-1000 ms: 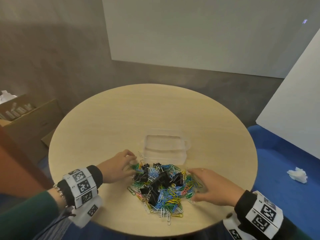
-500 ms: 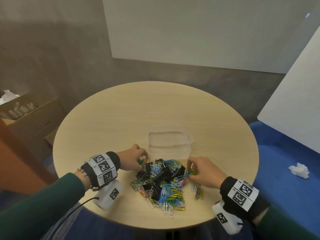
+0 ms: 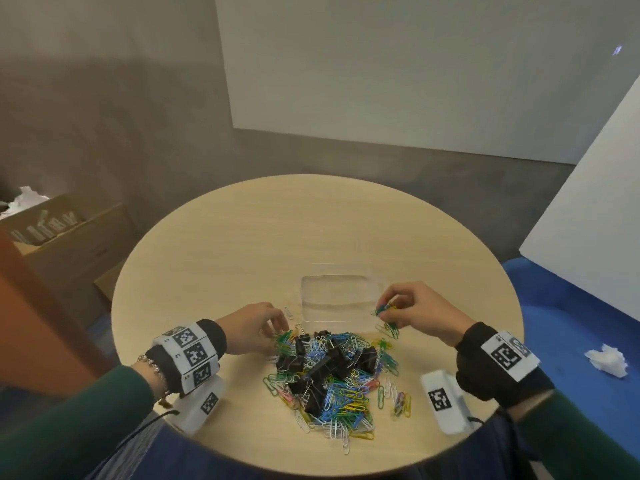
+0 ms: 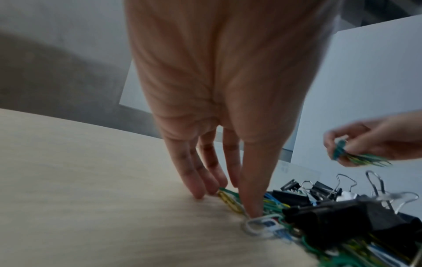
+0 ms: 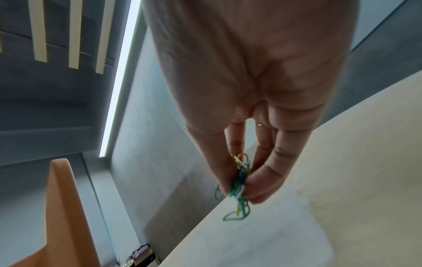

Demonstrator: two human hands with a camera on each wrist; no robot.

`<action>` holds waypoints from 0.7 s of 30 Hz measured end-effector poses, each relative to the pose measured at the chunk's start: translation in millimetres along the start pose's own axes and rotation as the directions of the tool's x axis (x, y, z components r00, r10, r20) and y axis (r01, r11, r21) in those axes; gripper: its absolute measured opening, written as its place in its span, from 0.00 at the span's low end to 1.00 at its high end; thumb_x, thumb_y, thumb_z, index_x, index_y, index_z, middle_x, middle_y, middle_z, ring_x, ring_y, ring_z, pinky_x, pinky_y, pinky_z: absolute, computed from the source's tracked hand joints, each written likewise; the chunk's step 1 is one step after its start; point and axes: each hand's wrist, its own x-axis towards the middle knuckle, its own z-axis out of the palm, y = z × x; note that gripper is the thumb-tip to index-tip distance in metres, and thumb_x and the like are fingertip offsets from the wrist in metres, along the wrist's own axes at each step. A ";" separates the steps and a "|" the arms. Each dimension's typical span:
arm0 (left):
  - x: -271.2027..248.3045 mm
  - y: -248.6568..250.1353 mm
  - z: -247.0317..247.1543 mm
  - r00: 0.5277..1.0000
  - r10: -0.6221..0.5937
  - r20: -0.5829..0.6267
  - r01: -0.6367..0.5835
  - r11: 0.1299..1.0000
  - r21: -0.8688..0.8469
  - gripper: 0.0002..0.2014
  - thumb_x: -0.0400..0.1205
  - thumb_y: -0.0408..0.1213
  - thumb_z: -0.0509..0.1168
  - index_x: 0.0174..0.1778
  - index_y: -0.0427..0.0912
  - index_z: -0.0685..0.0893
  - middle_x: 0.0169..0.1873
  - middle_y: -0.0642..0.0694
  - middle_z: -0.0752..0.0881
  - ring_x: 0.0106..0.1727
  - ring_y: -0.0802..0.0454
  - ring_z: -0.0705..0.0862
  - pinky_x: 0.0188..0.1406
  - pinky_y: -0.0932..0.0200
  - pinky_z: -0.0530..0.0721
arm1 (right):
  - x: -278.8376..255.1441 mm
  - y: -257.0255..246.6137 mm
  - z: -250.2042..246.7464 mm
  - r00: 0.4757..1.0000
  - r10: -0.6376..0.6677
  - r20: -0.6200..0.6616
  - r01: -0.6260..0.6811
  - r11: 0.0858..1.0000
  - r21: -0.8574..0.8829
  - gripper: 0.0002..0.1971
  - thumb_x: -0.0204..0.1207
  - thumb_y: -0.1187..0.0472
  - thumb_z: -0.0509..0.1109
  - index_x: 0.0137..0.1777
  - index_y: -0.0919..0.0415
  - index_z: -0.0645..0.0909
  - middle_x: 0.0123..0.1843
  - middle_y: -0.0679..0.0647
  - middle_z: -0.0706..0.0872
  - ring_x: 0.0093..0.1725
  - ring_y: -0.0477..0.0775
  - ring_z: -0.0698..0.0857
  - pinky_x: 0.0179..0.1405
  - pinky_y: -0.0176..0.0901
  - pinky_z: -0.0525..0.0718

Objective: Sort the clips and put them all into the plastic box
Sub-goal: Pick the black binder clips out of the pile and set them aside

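Note:
A heap of coloured paper clips and black binder clips (image 3: pixel 332 372) lies on the round table near its front edge. Just behind the heap stands the clear plastic box (image 3: pixel 337 278), with nothing visible in it. My left hand (image 3: pixel 277 329) is at the heap's left edge. Its straight fingers (image 4: pixel 200 191) and thumb press down on green and yellow paper clips (image 4: pixel 229 201) that lie on the table. My right hand (image 3: pixel 388 308) hovers by the box's right wall and pinches a small bunch of paper clips (image 5: pixel 239 182) between thumb and fingers, some dangling below.
The table (image 3: pixel 311 230) is bare wood behind the box. One loose clip (image 3: pixel 288 311) lies left of the box and several (image 3: pixel 401 401) lie right of the heap. A cardboard box (image 3: pixel 59 237) stands on the floor at left. A crumpled tissue (image 3: pixel 607 360) lies on blue at right.
My right hand has left the heap's right side and risen toward the box's right wall with a bunch of paper clips. My left hand has stayed at the heap's left edge.

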 end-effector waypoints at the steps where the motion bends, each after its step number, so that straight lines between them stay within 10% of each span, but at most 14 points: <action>1: -0.1 1.0 1.4 1.000 -0.002 -0.002 0.002 1.000 0.004 0.18 0.75 0.37 0.73 0.61 0.45 0.81 0.57 0.48 0.79 0.50 0.54 0.82 0.50 0.63 0.83 | 6.6 -4.2 2.7 0.999 -0.034 -0.024 0.034 0.999 0.003 0.02 0.73 0.66 0.75 0.44 0.60 0.85 0.36 0.53 0.90 0.35 0.46 0.85 0.41 0.41 0.84; 11: -4.2 1.9 6.3 0.999 -0.040 0.032 0.040 0.999 -0.005 0.21 0.75 0.38 0.73 0.64 0.50 0.80 0.61 0.47 0.74 0.55 0.50 0.80 0.56 0.56 0.83 | 25.3 -10.8 32.1 0.983 -0.181 0.037 0.184 0.940 -0.287 0.08 0.78 0.60 0.69 0.55 0.52 0.87 0.58 0.46 0.88 0.61 0.44 0.84 0.65 0.42 0.79; 21: 0.0 5.5 12.0 0.999 -0.013 0.047 0.011 1.000 0.027 0.25 0.73 0.37 0.75 0.65 0.53 0.77 0.56 0.51 0.72 0.54 0.50 0.80 0.52 0.60 0.82 | -29.4 13.8 41.1 0.930 -0.366 0.018 0.333 0.825 -0.457 0.07 0.77 0.53 0.69 0.53 0.46 0.84 0.51 0.39 0.82 0.50 0.38 0.80 0.47 0.36 0.79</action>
